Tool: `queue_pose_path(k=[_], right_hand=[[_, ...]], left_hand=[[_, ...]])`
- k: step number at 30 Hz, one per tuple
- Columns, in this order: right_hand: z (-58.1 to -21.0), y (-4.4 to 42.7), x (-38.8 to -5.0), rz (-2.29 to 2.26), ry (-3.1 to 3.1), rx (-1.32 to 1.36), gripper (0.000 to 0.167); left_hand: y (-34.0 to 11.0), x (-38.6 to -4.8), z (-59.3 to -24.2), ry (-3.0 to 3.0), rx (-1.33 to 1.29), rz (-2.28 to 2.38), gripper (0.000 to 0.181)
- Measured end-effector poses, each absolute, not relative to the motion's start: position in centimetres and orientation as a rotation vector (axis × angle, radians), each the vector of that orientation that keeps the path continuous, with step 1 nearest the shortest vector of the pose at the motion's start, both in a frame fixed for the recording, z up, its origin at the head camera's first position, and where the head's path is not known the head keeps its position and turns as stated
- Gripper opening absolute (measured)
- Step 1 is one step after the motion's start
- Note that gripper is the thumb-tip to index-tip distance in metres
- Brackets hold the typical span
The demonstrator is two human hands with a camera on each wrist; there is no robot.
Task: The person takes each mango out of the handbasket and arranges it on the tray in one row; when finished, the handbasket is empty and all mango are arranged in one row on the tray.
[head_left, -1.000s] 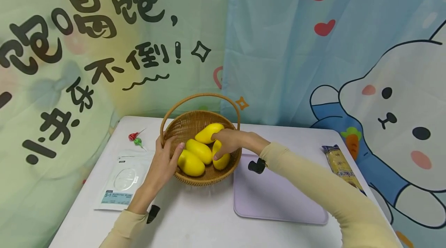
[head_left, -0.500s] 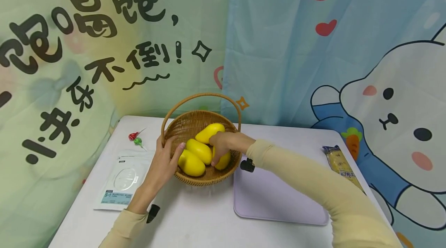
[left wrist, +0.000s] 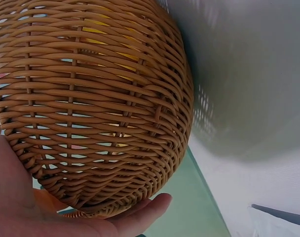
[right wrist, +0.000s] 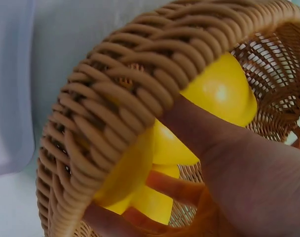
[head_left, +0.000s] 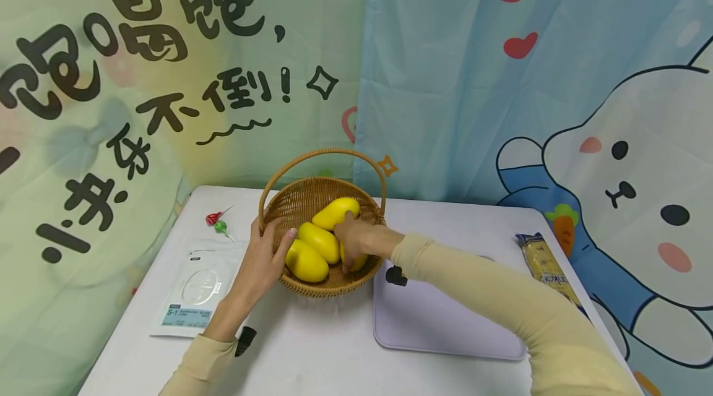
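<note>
A brown wicker basket (head_left: 298,192) with a tall handle stands on the table, holding several yellow mangoes (head_left: 317,241). My left hand (head_left: 259,266) holds the basket's left side at the rim; in the left wrist view that hand (left wrist: 14,197) lies against the weave. Inside the basket's right side, my right hand (head_left: 362,238) grips the rightmost mango (head_left: 359,262), mostly covering it. The right wrist view has this mango (right wrist: 132,170) just behind the rim, with thumb and fingers around it. Another mango (right wrist: 221,91) lies beyond the thumb.
A lilac tray (head_left: 445,322) lies right of the basket, partly under the right forearm. To the left are a white pouch (head_left: 195,284), a red lollipop (head_left: 213,218) and a green lollipop (head_left: 220,226). A gold-and-blue packet (head_left: 546,266) lies near the table's right edge.
My right hand has moved slightly left and deeper into the basket, covering more of the rightmost mango. The left hand and basket have barely moved.
</note>
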State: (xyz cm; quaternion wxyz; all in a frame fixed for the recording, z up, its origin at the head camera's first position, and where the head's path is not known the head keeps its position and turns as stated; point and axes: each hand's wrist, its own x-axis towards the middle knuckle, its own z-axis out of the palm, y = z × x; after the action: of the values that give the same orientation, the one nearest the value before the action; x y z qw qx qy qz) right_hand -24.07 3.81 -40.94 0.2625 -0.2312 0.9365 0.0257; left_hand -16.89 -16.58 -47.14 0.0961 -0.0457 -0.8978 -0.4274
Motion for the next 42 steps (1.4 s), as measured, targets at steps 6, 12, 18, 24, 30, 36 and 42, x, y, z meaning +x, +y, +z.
queue_pose_path(k=[6, 12, 18, 24, 30, 36, 42], right_hand=[[-41.6, 3.3, -23.6, 0.142, 2.583, -0.607, 0.079], [-41.4, 3.5, -23.7, 0.145, 2.554, -0.587, 0.08], [-40.5, 3.9, -23.8, 0.155, 2.495, -0.603, 0.078], [-38.8, 3.8, -24.1, 0.168, 2.471, -0.637, 0.087], [-36.7, 4.1, -24.1, 0.038, 2.478, -0.724, 0.09], [-34.0, 5.3, -22.8, -0.097, 2.532, -0.831, 0.083], [-32.0, 8.2, -20.7, -0.316, 2.58, -0.823, 0.08]], left_hand=[[-16.5, -16.9, -47.1, -2.656, -0.143, -1.26, 0.064], [-16.5, -16.8, -47.3, -2.653, -0.147, -1.261, 0.064], [-16.6, -16.9, -47.4, -2.673, -0.136, -1.26, 0.064], [-16.7, -16.9, -47.4, -2.672, -0.135, -1.281, 0.063], [-16.8, -16.9, -47.5, -2.661, -0.143, -1.273, 0.063], [-16.9, -16.8, -47.5, -2.657, -0.142, -1.27, 0.063], [-17.0, -16.8, -47.4, -2.661, -0.152, -1.262, 0.062]])
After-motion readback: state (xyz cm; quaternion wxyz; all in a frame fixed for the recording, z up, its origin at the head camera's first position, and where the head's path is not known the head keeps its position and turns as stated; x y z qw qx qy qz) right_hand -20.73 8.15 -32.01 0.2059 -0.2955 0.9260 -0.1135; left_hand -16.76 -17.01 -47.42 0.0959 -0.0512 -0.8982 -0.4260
